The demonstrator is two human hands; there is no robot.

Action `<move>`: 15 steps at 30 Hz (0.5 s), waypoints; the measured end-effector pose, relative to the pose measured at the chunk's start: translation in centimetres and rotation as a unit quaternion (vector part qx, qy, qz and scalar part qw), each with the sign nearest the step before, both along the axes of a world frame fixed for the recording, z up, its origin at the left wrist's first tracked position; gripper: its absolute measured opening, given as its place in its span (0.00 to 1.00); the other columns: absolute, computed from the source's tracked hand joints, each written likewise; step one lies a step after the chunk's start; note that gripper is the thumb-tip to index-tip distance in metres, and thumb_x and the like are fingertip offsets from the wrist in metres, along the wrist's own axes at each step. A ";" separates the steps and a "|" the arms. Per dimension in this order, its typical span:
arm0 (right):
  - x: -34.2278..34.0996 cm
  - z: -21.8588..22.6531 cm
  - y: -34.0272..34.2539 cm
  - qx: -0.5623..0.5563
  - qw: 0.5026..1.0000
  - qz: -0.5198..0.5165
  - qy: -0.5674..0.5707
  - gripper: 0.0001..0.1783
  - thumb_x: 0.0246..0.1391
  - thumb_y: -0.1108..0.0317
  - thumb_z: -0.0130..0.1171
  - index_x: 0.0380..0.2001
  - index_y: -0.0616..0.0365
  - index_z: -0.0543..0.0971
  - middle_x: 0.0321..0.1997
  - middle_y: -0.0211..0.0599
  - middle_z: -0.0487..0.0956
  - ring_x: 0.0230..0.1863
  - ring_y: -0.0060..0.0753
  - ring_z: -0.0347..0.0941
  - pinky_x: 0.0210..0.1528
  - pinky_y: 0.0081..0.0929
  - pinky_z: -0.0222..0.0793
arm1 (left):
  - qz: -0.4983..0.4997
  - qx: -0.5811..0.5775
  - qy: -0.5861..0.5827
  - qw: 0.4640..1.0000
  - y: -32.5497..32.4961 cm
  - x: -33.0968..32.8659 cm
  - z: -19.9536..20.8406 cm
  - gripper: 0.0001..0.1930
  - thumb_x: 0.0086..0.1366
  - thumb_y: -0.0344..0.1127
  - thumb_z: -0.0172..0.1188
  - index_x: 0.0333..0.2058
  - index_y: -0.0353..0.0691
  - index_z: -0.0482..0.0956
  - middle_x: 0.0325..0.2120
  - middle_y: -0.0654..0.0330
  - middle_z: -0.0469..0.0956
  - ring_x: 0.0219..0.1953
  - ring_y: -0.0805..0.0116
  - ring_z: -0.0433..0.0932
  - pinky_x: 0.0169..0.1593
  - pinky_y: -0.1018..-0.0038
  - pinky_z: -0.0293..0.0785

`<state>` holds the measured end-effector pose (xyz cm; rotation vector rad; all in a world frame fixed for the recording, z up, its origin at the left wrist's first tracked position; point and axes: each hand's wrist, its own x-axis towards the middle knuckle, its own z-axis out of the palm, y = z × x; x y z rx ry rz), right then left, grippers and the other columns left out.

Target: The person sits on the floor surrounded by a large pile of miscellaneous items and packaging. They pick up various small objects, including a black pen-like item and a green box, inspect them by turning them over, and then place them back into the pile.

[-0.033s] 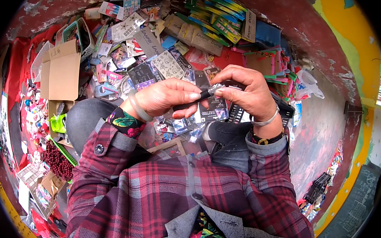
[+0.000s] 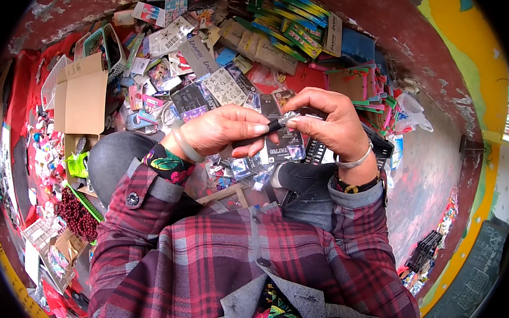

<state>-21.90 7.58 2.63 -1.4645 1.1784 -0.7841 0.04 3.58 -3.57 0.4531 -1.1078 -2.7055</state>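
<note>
A slim black pen-like stick (image 2: 275, 126) with a shiny, clear or silvery end spans both hands in front of my chest. My left hand (image 2: 227, 129) is closed around its dark body, thumb lying along the top. The thumb and forefinger of my right hand (image 2: 332, 124) pinch the shiny end, hiding part of it. Whether that end is a cap or a wrapper is too small to tell. Under the hands lie black printed cards (image 2: 287, 146) and small clear packets (image 2: 245, 167), mostly behind my fingers.
An open cardboard box (image 2: 82, 99) stands at the left, beside a white-green basket (image 2: 112, 51). Stacked yellow-green boxes (image 2: 303, 36) lie at the far side. A black slotted crate (image 2: 378, 144) is right of my right hand. Dark red beads (image 2: 76, 213) lie lower left.
</note>
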 end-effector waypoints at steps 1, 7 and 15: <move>0.0 0.0 0.0 0.021 1.000 -0.011 0.004 0.08 0.44 0.73 0.61 0.30 0.64 0.78 0.28 0.29 0.76 0.32 0.17 0.69 0.33 0.16 0.64 | 0.008 -0.013 -0.015 1.000 0.1 0.0 -0.3 0.14 0.66 0.37 0.47 0.40 0.32 0.74 0.18 0.65 0.71 0.16 0.82 0.63 0.21 0.85 0.58; 0.1 -0.5 -0.2 0.050 0.996 -0.061 0.029 0.09 0.44 0.69 0.63 0.27 0.64 0.78 0.24 0.28 0.76 0.27 0.14 0.68 0.28 0.14 0.63 | 0.073 -0.120 -0.060 0.988 0.2 -0.6 -0.6 0.12 0.64 0.36 0.52 0.41 0.35 0.75 0.22 0.67 0.74 0.21 0.83 0.67 0.24 0.85 0.63; -0.3 -0.5 -0.5 0.120 0.989 -0.052 0.067 0.14 0.47 0.70 0.60 0.38 0.63 0.77 0.28 0.29 0.77 0.31 0.18 0.70 0.33 0.14 0.65 | 0.101 -0.224 -0.110 0.963 0.4 -0.8 -0.5 0.13 0.64 0.37 0.52 0.43 0.35 0.74 0.22 0.67 0.74 0.23 0.84 0.68 0.25 0.85 0.63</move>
